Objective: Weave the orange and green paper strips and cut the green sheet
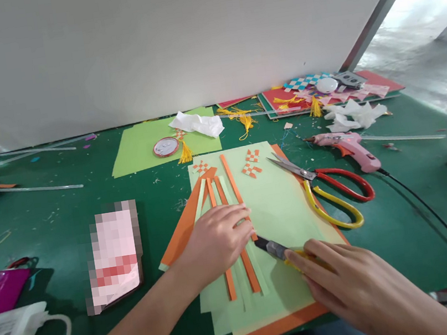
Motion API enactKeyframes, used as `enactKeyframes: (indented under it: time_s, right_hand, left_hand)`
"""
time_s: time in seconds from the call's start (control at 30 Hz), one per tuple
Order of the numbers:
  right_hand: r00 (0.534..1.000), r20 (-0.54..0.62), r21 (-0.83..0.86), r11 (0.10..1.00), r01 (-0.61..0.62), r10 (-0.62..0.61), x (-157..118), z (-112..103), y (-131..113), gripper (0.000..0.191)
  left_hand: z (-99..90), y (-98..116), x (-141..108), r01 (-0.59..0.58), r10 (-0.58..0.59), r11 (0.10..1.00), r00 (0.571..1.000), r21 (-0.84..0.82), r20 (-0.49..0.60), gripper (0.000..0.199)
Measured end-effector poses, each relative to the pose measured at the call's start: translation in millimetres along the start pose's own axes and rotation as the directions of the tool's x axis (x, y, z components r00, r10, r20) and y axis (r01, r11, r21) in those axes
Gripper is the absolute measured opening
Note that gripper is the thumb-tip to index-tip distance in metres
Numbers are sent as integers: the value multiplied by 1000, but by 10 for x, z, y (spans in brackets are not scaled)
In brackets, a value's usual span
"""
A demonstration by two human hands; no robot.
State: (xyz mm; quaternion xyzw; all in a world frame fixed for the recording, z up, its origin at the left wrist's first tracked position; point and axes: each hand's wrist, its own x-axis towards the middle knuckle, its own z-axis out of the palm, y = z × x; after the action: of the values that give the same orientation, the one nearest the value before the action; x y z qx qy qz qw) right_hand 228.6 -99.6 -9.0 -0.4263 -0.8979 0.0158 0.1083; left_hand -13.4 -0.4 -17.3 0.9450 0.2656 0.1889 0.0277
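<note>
My left hand [221, 235] presses its fingers down on an orange paper strip [231, 180], over several orange and pale green strips that lie side by side on pale green sheets [286, 225]. In my right hand [326, 264] is a yellow utility knife [275, 249], its dark blade end touching the lower end of that orange strip. Orange paper [283, 324] shows under the green sheets. Small orange-and-white checkered pieces [252, 170] lie above the strips. Scissors [312, 174] with red and yellow handles rest open on the sheets' right side.
A pink glue gun [349, 148] with a black cord lies at the right. The phone [115, 256] is left of the sheets. Behind are a green sheet [132, 147], crumpled tissue [198, 123] and yellow tassels [244, 119]. A white charger [12, 328] sits at the left edge.
</note>
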Motion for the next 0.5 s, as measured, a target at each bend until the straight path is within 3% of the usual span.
enactKeyframes:
  time_s: [0.5]
  right_hand:
    - [1000, 21, 3, 1000, -1, 1, -26, 28, -3, 26]
  left_hand:
    - [-68, -83, 14, 6, 4, 996, 994, -90, 107, 24]
